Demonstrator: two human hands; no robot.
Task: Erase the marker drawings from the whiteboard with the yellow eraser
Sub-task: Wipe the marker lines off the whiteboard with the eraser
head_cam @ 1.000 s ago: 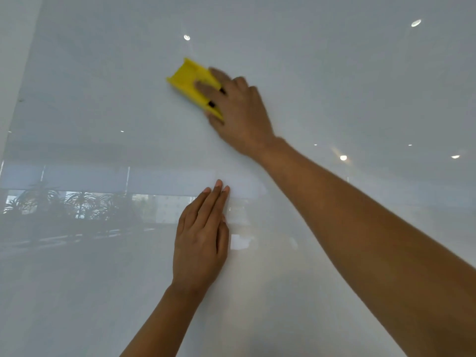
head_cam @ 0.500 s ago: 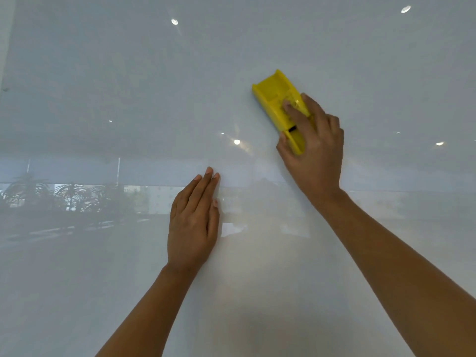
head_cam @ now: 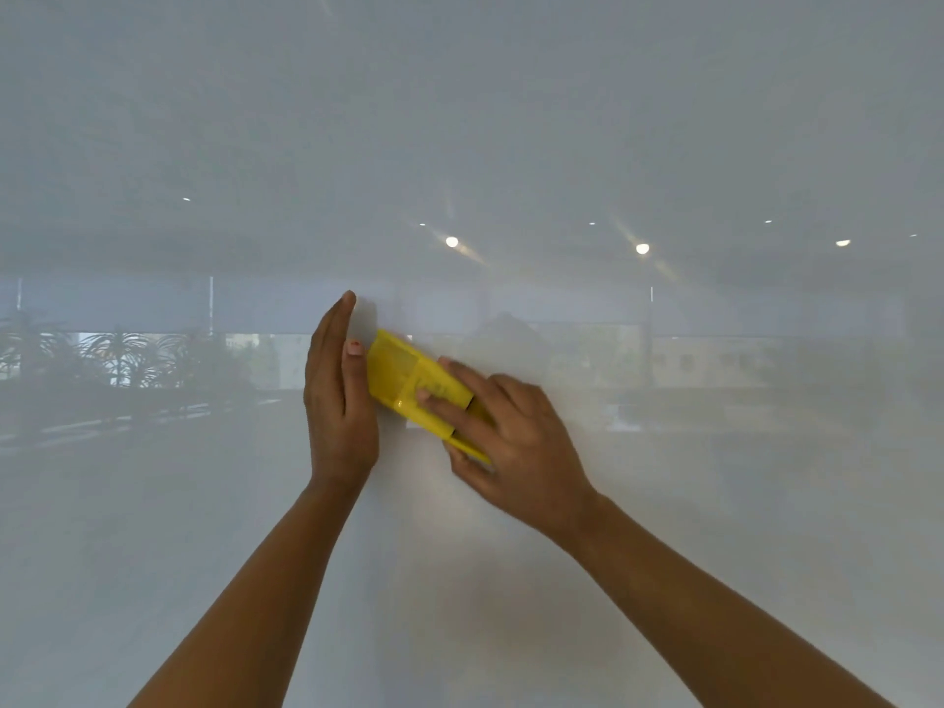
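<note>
**Board looks clean; eraser parked beside my left hand**

My right hand (head_cam: 516, 436) is curled around the yellow eraser (head_cam: 408, 383), fingers pressed over its back and thumb tucked under its lower edge, holding it flat against the whiteboard (head_cam: 511, 120). The eraser's free end points up and away from that hand, and its tip is touching or just short of my left hand (head_cam: 337, 401); I cannot tell which. The left hand holds nothing and stands open with fingers straight, pressed edge-on against the board. All around both hands I see no marker strokes, only reflections of ceiling lights (head_cam: 452, 241) and plants (head_cam: 122, 357). I judge the erasing finished or nearly so, though anything beyond this view is unchecked.
</note>
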